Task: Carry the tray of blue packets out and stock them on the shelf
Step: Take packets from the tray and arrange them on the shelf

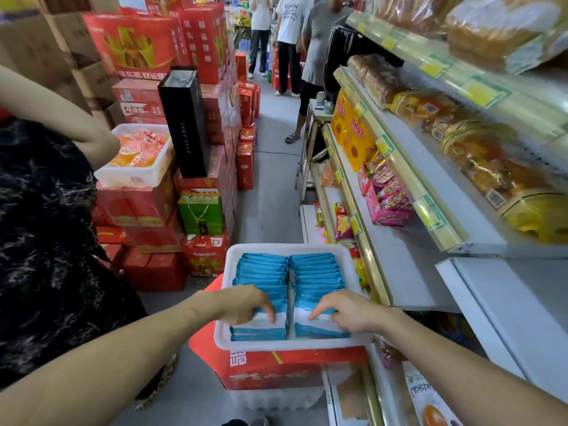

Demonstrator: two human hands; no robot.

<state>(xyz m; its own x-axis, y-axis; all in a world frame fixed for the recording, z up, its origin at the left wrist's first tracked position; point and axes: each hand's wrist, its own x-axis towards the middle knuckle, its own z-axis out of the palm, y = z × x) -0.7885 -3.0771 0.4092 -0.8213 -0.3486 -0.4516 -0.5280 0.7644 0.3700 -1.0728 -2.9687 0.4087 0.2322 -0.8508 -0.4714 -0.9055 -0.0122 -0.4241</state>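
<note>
A white tray point(289, 248) rests on a red carton point(276, 367) in the aisle, close to the shelf unit point(396, 265) on the right. Inside it stand two rows of blue packets point(313, 272), set on edge. My left hand point(246, 302) curls its fingers over the nearest packets of the left row. My right hand point(347, 309) does the same on the nearest packets of the right row. Both hands sit at the near end of the tray.
A person in a dark patterned top point(46, 241) stands close on my left. Stacked red cartons point(203, 179) and a second white tray of orange packets point(138, 155) line the left side. Bread and snack packs fill the right shelves. Several people stand far down the aisle point(295, 47).
</note>
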